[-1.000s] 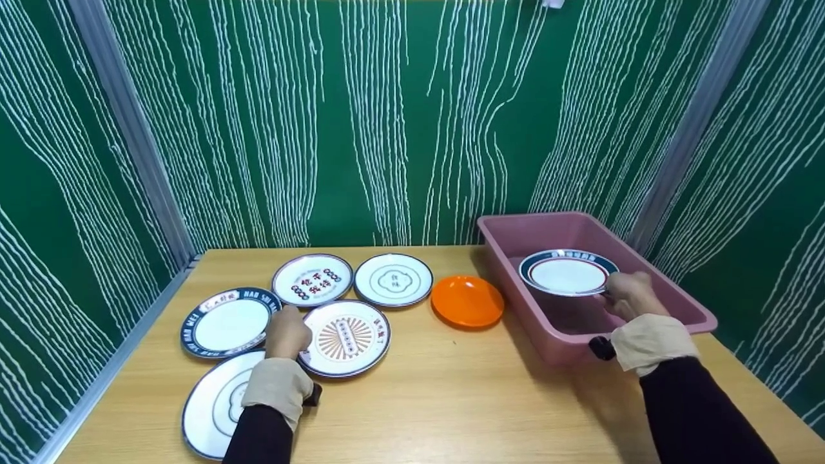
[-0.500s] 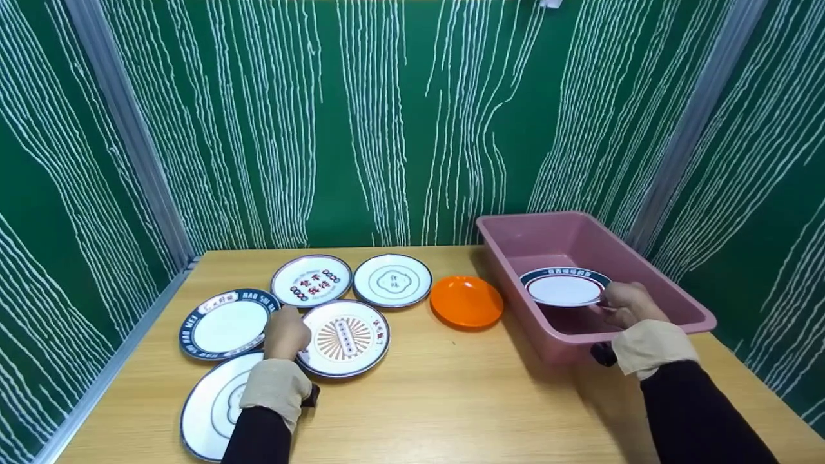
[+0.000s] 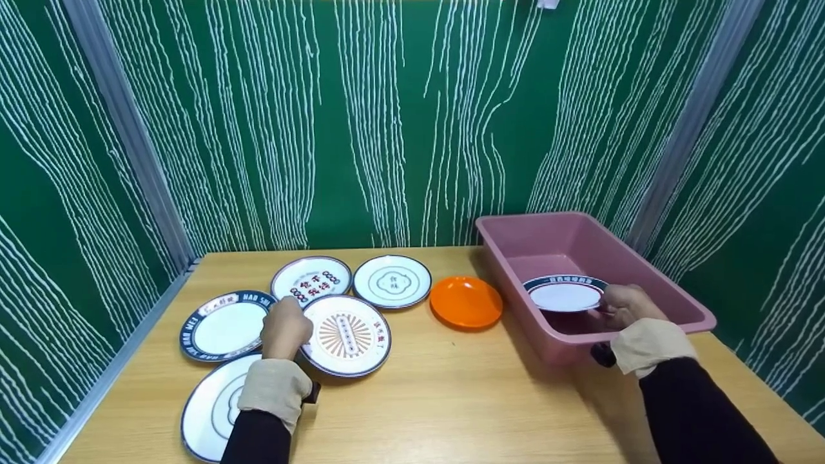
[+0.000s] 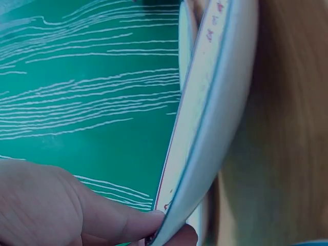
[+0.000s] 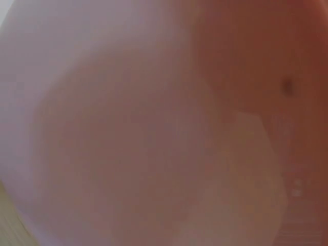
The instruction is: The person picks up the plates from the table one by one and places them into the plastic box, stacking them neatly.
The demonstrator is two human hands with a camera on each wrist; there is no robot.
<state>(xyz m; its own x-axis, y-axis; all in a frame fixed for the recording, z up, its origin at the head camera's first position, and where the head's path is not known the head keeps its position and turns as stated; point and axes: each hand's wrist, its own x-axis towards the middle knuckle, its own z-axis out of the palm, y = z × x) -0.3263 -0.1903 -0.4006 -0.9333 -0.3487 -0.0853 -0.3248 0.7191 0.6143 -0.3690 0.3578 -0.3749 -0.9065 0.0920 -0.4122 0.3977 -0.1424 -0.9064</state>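
My left hand (image 3: 285, 327) pinches the left rim of a white plate with an orange sunburst print (image 3: 347, 338). In the left wrist view, the thumb (image 4: 123, 219) lies on this plate's face, a fingertip shows behind its rim, and its pale underside (image 4: 225, 118) stands over the wood. Inside the pink tub (image 3: 557, 336), my right hand (image 3: 628, 304) grips the right edge of a white oval plate with a dark teal lettered rim (image 3: 566, 296). A blurred pinkish surface fills the right wrist view, hiding the right fingers.
Left of the sunburst plate lie a dark-rimmed lettered plate (image 3: 227, 327) and a white plate (image 3: 216, 412) partly under my left arm. Behind it are a red-lettered plate (image 3: 311, 278) and a plate with a cloud outline (image 3: 393, 281). An orange plate (image 3: 465, 303) lies beside the tub.
The right hand's plate has gone down deeper into the tub. The sunburst plate's far edge has risen slightly in the left hand. The other plates have stayed put.
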